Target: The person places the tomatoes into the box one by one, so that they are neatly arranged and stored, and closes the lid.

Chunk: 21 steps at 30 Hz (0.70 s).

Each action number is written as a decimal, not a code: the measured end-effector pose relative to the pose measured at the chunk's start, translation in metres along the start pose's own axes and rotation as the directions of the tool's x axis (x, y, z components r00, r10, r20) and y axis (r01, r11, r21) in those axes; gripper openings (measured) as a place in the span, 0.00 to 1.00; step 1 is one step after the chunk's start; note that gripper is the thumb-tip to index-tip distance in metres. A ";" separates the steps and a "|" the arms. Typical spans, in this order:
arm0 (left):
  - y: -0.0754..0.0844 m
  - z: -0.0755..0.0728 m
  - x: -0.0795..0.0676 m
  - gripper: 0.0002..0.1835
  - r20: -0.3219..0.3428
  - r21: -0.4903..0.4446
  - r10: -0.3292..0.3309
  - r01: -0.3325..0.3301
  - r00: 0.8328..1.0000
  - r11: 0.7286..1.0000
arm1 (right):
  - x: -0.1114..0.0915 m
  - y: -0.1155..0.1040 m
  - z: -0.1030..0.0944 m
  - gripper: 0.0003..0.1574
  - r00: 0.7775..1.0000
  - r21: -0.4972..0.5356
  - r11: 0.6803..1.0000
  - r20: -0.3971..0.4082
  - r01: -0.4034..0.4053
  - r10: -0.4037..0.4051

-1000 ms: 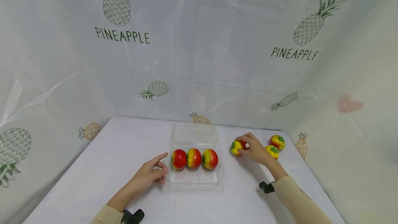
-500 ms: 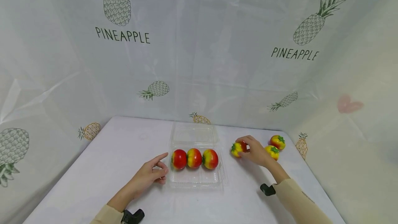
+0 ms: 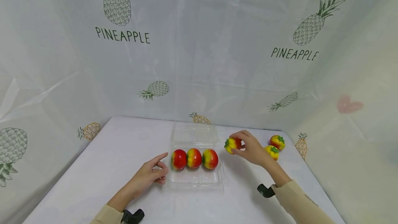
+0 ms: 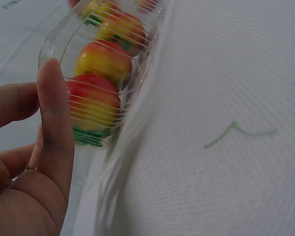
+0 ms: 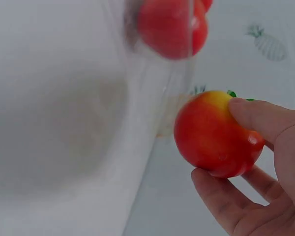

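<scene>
My right hand (image 3: 252, 150) grips a round red-and-yellow fruit (image 3: 231, 145) with a green leafy top, held above the table just right of a clear plastic clamshell box (image 3: 199, 179). In the right wrist view, thumb and fingers close round the smooth red fruit (image 5: 214, 135). Three similar fruits, the middle one (image 3: 194, 158) among them, sit in a row inside the box, whose lid lies back. At the box's left side is my left hand (image 3: 149, 175), index finger extended, other fingers loosely bent. Its thumb (image 4: 54, 118) overlaps the box edge in the left wrist view; contact cannot be told.
Two more fruits, a mostly yellow one (image 3: 272, 152) and a red-yellow one (image 3: 277, 142), rest at the table's far right. A white cloth covers the table (image 3: 102, 168). Behind rises a curtain (image 3: 211, 61) printed with pineapples.
My right hand has lifted the fruit off the table and moved it left, closer to the box. The left hand stays in place.
</scene>
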<state>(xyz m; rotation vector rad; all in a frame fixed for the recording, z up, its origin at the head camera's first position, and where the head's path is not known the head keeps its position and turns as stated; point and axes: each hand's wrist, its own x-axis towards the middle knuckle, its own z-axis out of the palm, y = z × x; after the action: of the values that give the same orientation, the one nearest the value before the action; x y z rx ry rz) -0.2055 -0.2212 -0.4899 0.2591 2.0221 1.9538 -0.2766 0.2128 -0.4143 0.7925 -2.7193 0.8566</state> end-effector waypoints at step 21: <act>-0.001 0.001 0.000 0.39 -0.008 -0.003 0.001 -0.001 1.000 1.000 | 0.004 -0.097 0.035 0.30 0.989 0.063 0.993 0.100 0.104 -0.110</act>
<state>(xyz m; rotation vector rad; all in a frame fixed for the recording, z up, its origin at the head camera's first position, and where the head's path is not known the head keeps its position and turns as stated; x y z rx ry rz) -0.2050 -0.2203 -0.4908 0.2522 2.0242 1.9617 -0.2280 0.1239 -0.3951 1.0120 -2.7214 0.8979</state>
